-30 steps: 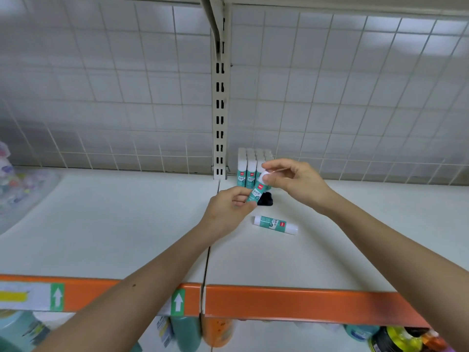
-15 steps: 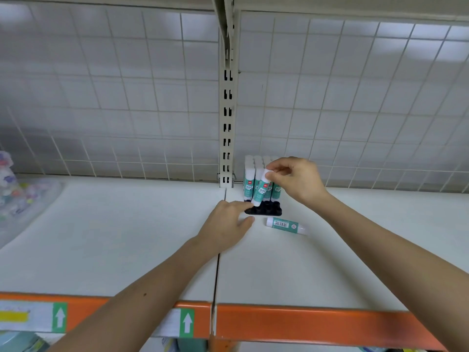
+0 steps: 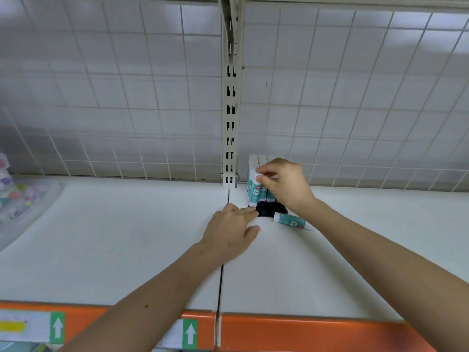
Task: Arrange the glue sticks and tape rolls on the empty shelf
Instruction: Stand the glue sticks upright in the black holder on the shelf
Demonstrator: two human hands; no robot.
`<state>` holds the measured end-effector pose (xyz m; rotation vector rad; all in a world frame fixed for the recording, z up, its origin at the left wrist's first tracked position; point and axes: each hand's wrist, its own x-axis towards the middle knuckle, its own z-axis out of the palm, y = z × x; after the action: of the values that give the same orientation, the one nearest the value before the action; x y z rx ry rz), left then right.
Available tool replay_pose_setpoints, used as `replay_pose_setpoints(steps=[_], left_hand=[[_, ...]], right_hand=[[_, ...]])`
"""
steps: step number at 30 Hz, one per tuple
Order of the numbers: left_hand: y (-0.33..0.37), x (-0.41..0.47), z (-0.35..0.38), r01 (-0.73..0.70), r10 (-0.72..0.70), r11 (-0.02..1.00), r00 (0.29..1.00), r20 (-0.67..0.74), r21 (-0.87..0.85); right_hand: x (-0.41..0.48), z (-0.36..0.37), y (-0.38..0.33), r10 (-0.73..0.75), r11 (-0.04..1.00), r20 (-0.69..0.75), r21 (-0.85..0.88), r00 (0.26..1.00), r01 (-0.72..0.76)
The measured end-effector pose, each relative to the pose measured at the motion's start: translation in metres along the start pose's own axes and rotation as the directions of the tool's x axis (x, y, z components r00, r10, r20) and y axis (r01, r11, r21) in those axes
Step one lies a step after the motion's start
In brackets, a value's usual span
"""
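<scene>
Several teal-and-white glue sticks (image 3: 253,171) stand upright in a black holder tray (image 3: 266,210) at the back of the white shelf (image 3: 127,237), just right of the upright post. My right hand (image 3: 284,184) pinches the white cap of one upright glue stick (image 3: 256,193) at the front of the group. My left hand (image 3: 233,229) lies flat on the shelf with its fingertips touching the tray's left front corner. Another glue stick (image 3: 291,221) lies on its side just right of the tray. No tape rolls are in view.
A slotted metal post (image 3: 230,110) rises at the back centre against a wire grid panel (image 3: 355,97). The shelf's orange front strip (image 3: 317,331) carries green arrow labels. A clear bag of small colourful items (image 3: 17,199) sits at the far left.
My right hand has carried the tilted glue stick back and stood it upright in the tray. My left hand let go of it and moved down to the shelf beside the tray.
</scene>
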<state>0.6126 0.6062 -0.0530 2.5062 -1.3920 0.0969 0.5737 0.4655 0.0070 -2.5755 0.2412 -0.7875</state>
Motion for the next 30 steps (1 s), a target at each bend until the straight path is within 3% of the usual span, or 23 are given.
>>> replay_pose_setpoints(steps=[9,11,15,18,22,26,30], left_hand=[[0.004,0.002,-0.002,0.015,-0.018,0.999,0.999,0.049,0.043],[0.004,0.0,-0.004,0.017,-0.02,0.999,0.998,0.061,0.036],[0.009,-0.004,-0.012,0.02,-0.019,1.0,1.0,0.022,-0.003],[0.015,-0.005,-0.018,0.003,-0.005,0.999,1.0,-0.029,-0.05],[0.025,-0.003,-0.022,-0.016,0.008,0.994,0.997,-0.072,-0.107],[0.031,-0.004,-0.021,-0.058,0.053,0.987,0.998,-0.04,-0.147],[0.035,-0.002,-0.022,-0.006,0.016,0.901,1.0,0.02,-0.434]], right_hand=[[0.011,0.007,-0.004,-0.065,0.971,0.182,-0.215,0.981,0.104],[0.008,-0.002,-0.003,-0.043,0.981,0.214,-0.174,0.976,0.081],[-0.019,-0.033,0.013,0.138,0.987,0.211,0.05,0.968,-0.152],[-0.042,-0.047,0.032,0.219,0.972,0.36,-0.165,0.907,-0.169],[-0.066,-0.052,0.043,0.278,0.954,0.481,-0.243,0.831,-0.179],[-0.076,-0.049,0.048,0.185,0.933,0.475,-0.36,0.86,-0.002],[-0.076,-0.052,0.05,-0.072,0.979,0.288,-0.162,0.955,0.122]])
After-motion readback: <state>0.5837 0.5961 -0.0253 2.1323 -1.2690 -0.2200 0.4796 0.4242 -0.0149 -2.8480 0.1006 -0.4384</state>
